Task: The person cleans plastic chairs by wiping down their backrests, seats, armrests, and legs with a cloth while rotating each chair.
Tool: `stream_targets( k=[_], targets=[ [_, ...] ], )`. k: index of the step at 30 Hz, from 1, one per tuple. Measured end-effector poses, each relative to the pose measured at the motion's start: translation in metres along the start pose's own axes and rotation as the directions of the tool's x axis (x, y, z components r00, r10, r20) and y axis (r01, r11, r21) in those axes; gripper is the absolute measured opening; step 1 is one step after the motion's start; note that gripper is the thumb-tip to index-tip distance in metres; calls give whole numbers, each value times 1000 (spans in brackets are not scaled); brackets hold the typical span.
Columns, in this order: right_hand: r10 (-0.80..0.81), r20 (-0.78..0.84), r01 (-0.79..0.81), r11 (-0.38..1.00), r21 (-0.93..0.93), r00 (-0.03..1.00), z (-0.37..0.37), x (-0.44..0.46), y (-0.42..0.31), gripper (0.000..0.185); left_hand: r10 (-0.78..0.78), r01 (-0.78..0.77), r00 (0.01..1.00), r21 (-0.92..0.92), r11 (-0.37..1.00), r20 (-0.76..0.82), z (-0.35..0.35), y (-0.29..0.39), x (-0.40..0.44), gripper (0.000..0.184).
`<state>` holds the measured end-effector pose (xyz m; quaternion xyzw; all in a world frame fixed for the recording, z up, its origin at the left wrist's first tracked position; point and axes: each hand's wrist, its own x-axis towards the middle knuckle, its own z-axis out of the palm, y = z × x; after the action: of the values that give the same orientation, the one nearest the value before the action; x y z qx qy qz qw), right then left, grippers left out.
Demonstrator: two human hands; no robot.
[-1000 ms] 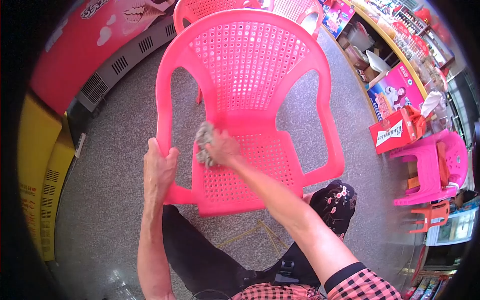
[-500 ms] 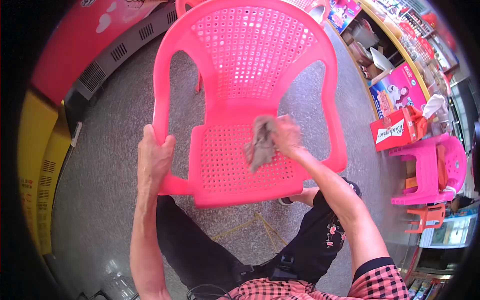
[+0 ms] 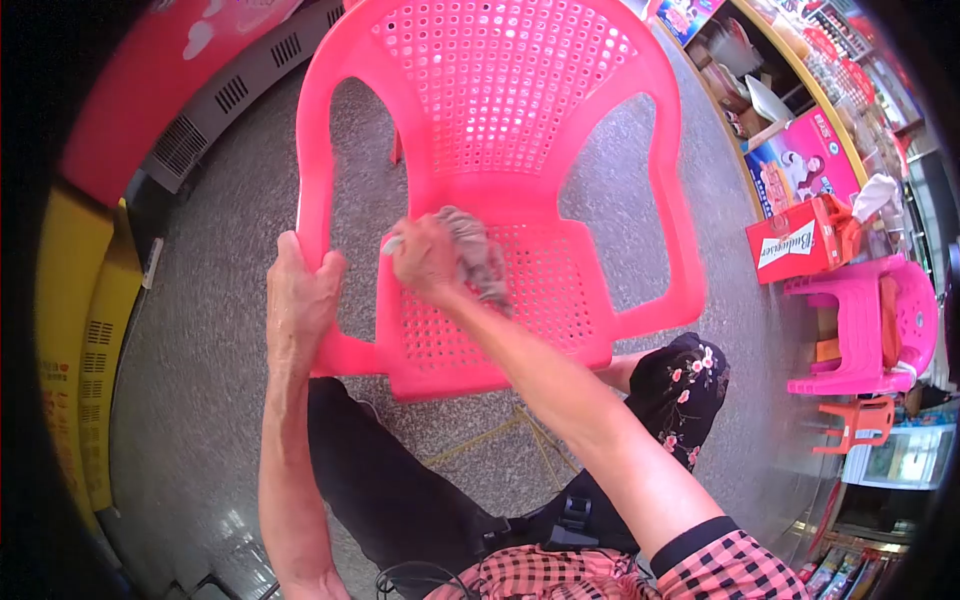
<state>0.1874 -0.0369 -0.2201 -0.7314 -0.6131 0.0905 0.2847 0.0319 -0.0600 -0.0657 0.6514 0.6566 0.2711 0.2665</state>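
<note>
A pink plastic armchair (image 3: 550, 350) with a perforated seat and back stands right in front of my knees. My left hand (image 3: 303, 290) is wrapped round its left armrest, near the front bend. On the left part of the seat, my right hand (image 3: 428, 258) presses a crumpled grey-brown cloth (image 3: 478, 255) against the perforated surface. The cloth spreads out to the right of the fingers, and both are slightly blurred. Part of the seat is hidden under my right hand and forearm.
A red Budweiser box (image 3: 795, 240) sits at the right above stacked pink chairs (image 3: 860, 330). Below them is a small orange stool (image 3: 855, 425). Shop shelves (image 3: 750, 90) line the upper right. A yellow cabinet (image 3: 85, 340) and a red cooler (image 3: 170, 90) stand at the left.
My right hand has swept the cloth leftward across the seat, from its right part to its left part. My left hand stays on the armrest. The view has shifted slightly.
</note>
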Motion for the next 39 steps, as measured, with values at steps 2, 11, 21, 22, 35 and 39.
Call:
stream_targets(
  k=[2,11,21,22,35,39],
  targets=[
    [-117,-82,143,836,530,990,30,-24,-4,34,-2,2,1000,16,1000,-10,2,-3,3,30],
    [-360,28,361,929,-87,933,-67,-27,20,46,5,-5,1000,-16,1000,5,1,-6,2,30],
    [-263,23,255,951,175,965,-15,-66,-13,46,4,-4,1000,-21,1000,6,0,-3,1,29],
    [-333,24,319,920,229,943,-24,-85,-21,51,-12,12,1000,-40,999,16,0,-4,1,28],
    [-682,115,671,732,119,722,-36,-32,70,51,21,-20,999,-42,999,26,6,-20,11,24],
    [-582,160,603,766,-223,798,-82,-2,116,46,-3,4,1000,-31,1000,30,4,-12,7,24]
  ],
)
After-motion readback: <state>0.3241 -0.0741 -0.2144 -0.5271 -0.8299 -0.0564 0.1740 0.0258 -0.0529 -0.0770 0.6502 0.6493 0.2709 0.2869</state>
